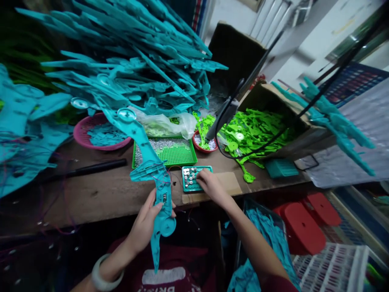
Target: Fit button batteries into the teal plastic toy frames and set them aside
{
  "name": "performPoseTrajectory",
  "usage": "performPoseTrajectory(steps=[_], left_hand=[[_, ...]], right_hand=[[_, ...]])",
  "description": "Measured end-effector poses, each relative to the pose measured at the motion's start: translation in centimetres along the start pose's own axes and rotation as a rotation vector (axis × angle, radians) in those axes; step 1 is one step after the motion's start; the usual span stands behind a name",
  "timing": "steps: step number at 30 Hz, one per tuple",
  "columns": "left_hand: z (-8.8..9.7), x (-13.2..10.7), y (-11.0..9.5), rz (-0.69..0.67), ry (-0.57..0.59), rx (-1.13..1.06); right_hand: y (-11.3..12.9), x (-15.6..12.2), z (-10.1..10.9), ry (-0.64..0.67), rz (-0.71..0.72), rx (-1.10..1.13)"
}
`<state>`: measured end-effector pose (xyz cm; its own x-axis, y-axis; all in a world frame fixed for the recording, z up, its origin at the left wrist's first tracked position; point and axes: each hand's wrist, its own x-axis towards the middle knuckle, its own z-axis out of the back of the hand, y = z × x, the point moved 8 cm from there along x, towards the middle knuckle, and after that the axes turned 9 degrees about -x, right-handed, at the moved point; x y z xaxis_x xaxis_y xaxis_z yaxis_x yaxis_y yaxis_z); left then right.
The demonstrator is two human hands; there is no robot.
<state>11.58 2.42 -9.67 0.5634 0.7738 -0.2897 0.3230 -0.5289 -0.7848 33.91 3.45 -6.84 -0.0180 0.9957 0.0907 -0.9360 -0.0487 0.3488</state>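
Observation:
My left hand (145,225) grips a long teal plastic toy sword half (148,162) near its handle, above the front edge of the wooden bench (100,194); thin wires run across its inner side. My right hand (210,184) reaches into a small teal tray (189,184) holding several round silver button cells, fingers curled down over the tray's right part. Whether a cell is pinched between those fingers is hidden.
A tall heap of teal sword halves (127,61) fills the back left. A pink basket (91,136), a green tray of small metal parts (170,152), a red bowl (204,144) and a box of green parts (258,129) stand behind. A hanging tool (225,115) dangles above. Red stools (304,227) sit below right.

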Motion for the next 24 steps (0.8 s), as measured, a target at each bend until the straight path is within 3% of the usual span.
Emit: performPoseTrajectory(steps=[3, 6, 10, 15, 20, 24], left_hand=[[-0.2, 0.2, 0.0, -0.017, 0.029, -0.006], [0.4, 0.1, 0.2, -0.024, -0.036, 0.073], [0.9, -0.1, -0.3, -0.121, -0.099, 0.199], [0.1, -0.3, -0.8, -0.191, -0.045, 0.247], [-1.5, -2.0, -3.0, -0.317, 0.058, 0.454], [-1.7, -3.5, -4.0, -0.349, 0.116, 0.689]], right_hand=[[3.7, -1.0, 2.2, -0.188, 0.092, 0.1], [9.0, -2.6, 4.1, -0.407, 0.236, 0.173], [14.3, -3.5, 3.7, -0.492, 0.398, 0.025], [15.2, -3.7, 2.2, -0.427, 0.47, -0.07], [13.9, -4.0, 2.1, -0.332, 0.483, 0.158], [13.2, -2.3, 0.2, -0.112, 0.459, 0.402]])
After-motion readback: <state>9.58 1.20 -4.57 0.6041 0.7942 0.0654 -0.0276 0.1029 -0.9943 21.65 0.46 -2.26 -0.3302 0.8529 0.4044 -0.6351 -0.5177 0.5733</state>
